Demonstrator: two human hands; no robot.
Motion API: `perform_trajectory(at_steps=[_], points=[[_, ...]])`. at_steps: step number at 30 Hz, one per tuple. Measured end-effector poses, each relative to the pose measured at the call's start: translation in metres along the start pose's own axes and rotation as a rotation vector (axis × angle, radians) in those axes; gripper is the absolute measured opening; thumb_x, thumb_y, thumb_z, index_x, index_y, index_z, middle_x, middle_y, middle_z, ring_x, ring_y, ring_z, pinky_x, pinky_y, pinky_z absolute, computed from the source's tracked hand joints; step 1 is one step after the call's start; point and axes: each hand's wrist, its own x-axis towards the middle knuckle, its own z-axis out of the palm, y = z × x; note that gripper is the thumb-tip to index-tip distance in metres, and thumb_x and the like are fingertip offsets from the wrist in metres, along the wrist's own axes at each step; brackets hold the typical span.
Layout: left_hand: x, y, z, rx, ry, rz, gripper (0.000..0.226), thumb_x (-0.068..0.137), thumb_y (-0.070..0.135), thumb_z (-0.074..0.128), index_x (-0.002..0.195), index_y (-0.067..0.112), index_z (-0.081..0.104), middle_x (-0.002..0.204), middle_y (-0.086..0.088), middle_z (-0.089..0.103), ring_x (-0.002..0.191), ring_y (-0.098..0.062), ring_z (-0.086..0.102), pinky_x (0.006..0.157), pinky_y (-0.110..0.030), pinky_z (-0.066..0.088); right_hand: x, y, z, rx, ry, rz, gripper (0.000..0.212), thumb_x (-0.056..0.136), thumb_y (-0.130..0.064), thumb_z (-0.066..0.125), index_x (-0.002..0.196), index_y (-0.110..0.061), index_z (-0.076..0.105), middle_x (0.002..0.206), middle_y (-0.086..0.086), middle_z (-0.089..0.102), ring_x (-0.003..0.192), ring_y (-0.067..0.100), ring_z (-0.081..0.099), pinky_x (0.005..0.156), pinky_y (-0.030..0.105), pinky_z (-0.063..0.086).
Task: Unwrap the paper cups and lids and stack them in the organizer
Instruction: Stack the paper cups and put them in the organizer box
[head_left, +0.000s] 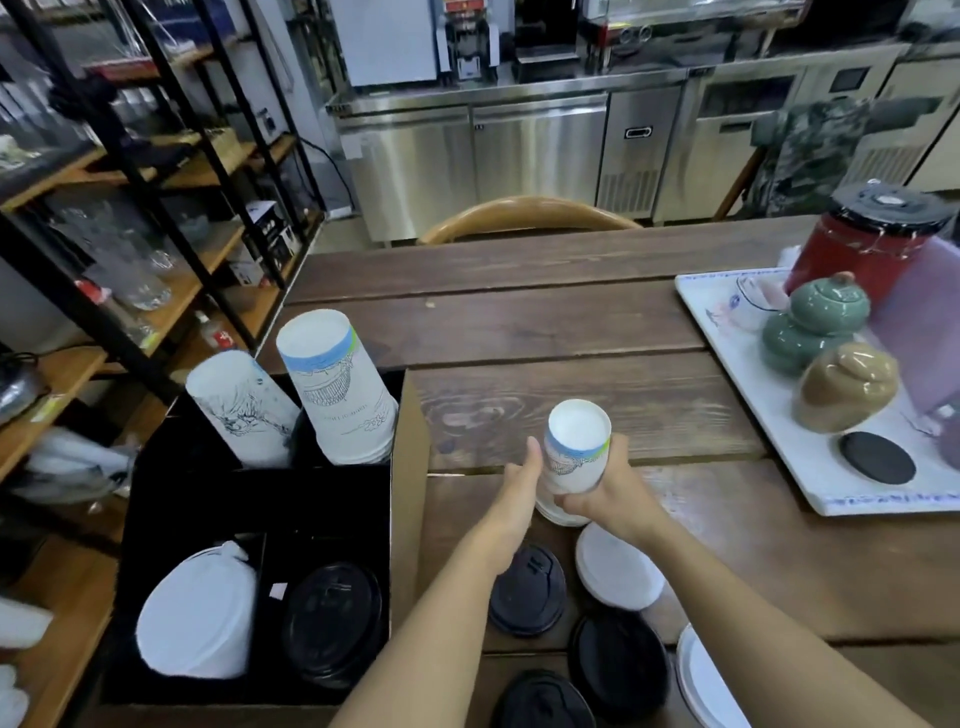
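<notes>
Both hands met at a small stack of paper cups (575, 451) standing bottom-up near the middle of the wooden table (571, 332); right hand (605, 496) was wrapped around the lower part of the stack, fingers closed on it; left hand (522, 480) lay flat against the stack's left side, thumb up, fingers hidden behind the cups, so whether it gripped could not be told. A clear film seemed to cling around the stack's base; too blurred to be sure.

Black organizer (260, 499) sat at the table's left edge, a cardboard wall (408, 467) along its right side; its two far compartments each held an inverted cup stack leaning outward: one with dark ink drawing (244, 410) on the left, a taller blue-banded one (337, 389) on the right. Near compartments: white lids in a knotted clear bag (200, 613) on the left, black lids (332, 623) on the right.

On the table near the forearms lay loose lid piles; black lids (527, 590) just right of the cardboard wall, white lids (618, 569) beside them, more black lids (618, 660) nearer the camera; a white pile (701, 680) at the lower right edge.

White tray (753, 415) on the right carried ceramic jars, green (815, 322) and tan (847, 387); a red canister with black lid (872, 244) stood behind them.
</notes>
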Motion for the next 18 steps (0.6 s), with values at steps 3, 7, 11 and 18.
perform_trajectory(at_steps=[3,7,11,18], points=[[0.011,-0.008,0.004,-0.063,0.069,0.012,0.087,0.077,0.078,0.032,0.141,0.019,0.03,0.146,-0.002,0.042,0.134,-0.02,0.04,0.112,-0.04,0.03,0.002,0.001,0.001,0.003,0.018,-0.014,0.073,0.066,-0.02,0.081,0.113,-0.021,0.024,0.102,-0.012,0.049,0.099,0.011,0.053,0.084,0.032,0.046],[0.007,-0.007,0.008,-0.072,0.127,0.047,0.058,0.078,0.074,0.037,0.112,0.03,0.05,0.13,0.003,0.056,0.121,-0.017,0.05,0.102,-0.037,0.035,0.0,0.003,0.002,0.018,0.038,-0.018,0.075,0.062,-0.022,0.082,0.112,-0.021,0.026,0.106,-0.007,0.052,0.104,0.018,0.055,0.091,0.041,0.049],[-0.001,-0.002,0.012,-0.134,0.155,0.132,0.058,0.078,0.075,0.04,0.119,0.035,0.051,0.131,0.01,0.051,0.12,-0.01,0.046,0.101,-0.032,0.033,-0.004,-0.009,0.005,0.106,0.06,-0.068,0.076,0.063,-0.014,0.082,0.114,-0.02,0.026,0.103,-0.01,0.051,0.102,0.013,0.055,0.086,0.034,0.05],[-0.038,0.052,-0.009,-0.192,0.261,0.442,0.027,0.088,0.055,0.046,0.104,0.041,0.064,0.121,0.001,0.065,0.114,-0.021,0.061,0.097,-0.046,0.05,-0.007,-0.086,-0.01,0.15,0.086,-0.312,0.08,0.058,-0.019,0.083,0.114,-0.024,0.026,0.11,-0.01,0.049,0.104,0.007,0.054,0.081,0.025,0.049]])
